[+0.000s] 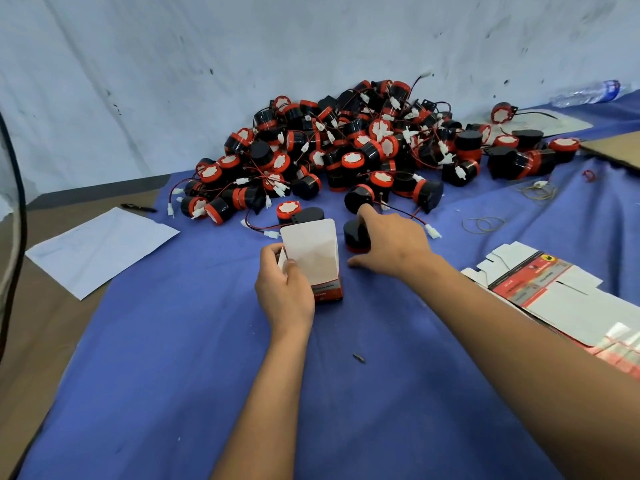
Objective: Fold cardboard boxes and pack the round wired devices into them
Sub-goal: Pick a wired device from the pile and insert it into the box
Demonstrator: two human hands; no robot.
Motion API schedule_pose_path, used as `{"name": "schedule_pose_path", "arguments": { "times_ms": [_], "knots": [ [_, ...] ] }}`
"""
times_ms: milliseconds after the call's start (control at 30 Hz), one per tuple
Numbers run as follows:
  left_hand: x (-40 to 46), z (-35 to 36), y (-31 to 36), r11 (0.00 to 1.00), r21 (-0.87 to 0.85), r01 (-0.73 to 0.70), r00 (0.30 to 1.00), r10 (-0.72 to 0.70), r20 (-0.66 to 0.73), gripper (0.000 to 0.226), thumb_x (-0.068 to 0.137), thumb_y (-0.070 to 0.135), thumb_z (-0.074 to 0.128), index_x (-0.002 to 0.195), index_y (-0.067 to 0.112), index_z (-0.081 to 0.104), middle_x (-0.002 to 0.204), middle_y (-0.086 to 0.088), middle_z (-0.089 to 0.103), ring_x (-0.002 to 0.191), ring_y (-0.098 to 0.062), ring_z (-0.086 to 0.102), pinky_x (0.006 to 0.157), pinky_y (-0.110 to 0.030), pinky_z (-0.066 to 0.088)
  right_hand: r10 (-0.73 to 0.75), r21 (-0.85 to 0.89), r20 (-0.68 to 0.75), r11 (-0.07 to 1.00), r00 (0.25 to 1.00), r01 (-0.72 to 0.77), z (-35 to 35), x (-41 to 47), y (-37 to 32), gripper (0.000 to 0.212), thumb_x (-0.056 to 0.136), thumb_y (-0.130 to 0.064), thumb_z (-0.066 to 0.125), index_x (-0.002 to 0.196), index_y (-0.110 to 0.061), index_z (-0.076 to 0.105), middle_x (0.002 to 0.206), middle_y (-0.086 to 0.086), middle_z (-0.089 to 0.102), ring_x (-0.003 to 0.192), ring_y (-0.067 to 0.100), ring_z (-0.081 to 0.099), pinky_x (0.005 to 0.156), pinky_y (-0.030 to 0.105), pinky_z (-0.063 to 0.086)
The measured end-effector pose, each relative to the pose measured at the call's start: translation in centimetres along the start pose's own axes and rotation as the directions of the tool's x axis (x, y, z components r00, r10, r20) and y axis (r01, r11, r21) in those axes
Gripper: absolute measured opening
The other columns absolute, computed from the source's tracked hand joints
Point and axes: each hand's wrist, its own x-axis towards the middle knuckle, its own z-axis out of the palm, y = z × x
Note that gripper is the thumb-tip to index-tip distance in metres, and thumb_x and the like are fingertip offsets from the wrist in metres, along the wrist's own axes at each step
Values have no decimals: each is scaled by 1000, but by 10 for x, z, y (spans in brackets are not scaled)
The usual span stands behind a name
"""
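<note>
A blue cloth [173, 358] is spread over the work surface and runs to a marked white wall [138, 81]; its near half is largely bare, apart from a small dark bit [359, 357]. A heap of round wired devices [353, 150] is piled at the far edge. An upright box [317, 261], top flap raised, is gripped by the left hand [284, 292], thumb on its front and fingers wrapped behind. Just right of it, a black-and-red device [355, 237] is covered by the right hand [391, 240], fingers spread over it. Flat box blanks [554, 292] lie at the right edge, and a white sheet [100, 247] overhangs the cloth's left edge.
</note>
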Motion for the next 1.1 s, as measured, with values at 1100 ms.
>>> {"name": "schedule_pose_path", "arguments": {
  "times_ms": [1100],
  "knots": [
    [-6,-7,12,963,-242,120,972,-64,226,47,93,-5,34,120,25,58,111,3,71,103,-21,68,81,-38,59,86,917,-176,376,981,132,-50,-62,-49,27,99,-40,64,118,-27,52,97,-3,62,69,10,63,56,24,51]
  ]
}}
